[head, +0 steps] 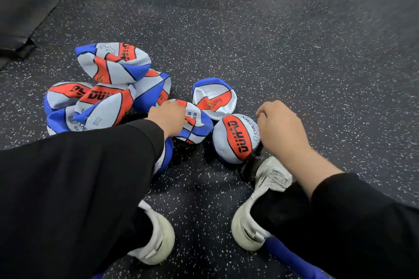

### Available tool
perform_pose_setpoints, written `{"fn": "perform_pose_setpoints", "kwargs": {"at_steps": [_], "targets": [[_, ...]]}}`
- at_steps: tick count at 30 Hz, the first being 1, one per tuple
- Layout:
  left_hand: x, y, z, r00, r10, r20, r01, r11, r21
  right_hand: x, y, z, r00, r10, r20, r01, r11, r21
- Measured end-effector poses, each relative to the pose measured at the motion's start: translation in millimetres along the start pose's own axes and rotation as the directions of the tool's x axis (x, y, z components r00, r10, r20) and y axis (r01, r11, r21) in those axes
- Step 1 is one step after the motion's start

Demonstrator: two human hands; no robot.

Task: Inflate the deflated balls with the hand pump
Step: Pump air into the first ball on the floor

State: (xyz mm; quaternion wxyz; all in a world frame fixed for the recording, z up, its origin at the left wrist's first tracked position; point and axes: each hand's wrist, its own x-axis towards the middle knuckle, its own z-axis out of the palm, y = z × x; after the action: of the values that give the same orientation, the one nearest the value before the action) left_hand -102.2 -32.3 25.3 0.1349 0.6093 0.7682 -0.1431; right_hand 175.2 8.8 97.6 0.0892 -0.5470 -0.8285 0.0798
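Several deflated red, white and blue balls lie crumpled in a heap (106, 90) on the floor at left centre. My left hand (169, 116) grips one flattened ball (196, 125) at the heap's right edge. A rounder, partly filled ball (235, 139) sits in front of my right shoe. My right hand (280, 128) is curled round the top of a black hand pump (255, 161), which stands beside that ball; most of the pump is hidden by the hand. Another folded ball (214, 97) lies just behind.
The floor is dark speckled rubber (294, 52). A black mat (20, 13) lies at the far left. My two white shoes, left shoe (156, 240) and right shoe (260, 201), stand near the bottom. Something blue (292, 258) lies beside the right shoe.
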Motion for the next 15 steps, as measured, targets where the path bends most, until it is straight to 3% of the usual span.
{"fn": "perform_pose_setpoints", "kwargs": {"at_steps": [2,8,13,15], "targets": [[1.3,-1.4,0.0,1.0,0.008,0.008,-0.008,1.0,0.007,-17.1,0.8,28.1,0.998,-0.024,-0.058,0.021,0.998,-0.052],[0.3,1.3,-1.2,1.0,-0.023,0.002,0.023,0.998,-0.057,-36.6,30.0,82.5,0.992,0.022,0.126,-0.013,0.997,-0.072],[-4.2,3.0,1.0,1.0,-0.019,-0.019,0.018,1.0,-0.011,-40.6,19.0,82.7,0.972,-0.071,0.226,0.082,0.996,-0.04],[-6.1,5.6,2.8,1.0,-0.013,-0.025,0.013,1.0,0.001,-39.8,13.4,69.3,0.972,-0.051,0.228,0.057,0.998,-0.021]]}}
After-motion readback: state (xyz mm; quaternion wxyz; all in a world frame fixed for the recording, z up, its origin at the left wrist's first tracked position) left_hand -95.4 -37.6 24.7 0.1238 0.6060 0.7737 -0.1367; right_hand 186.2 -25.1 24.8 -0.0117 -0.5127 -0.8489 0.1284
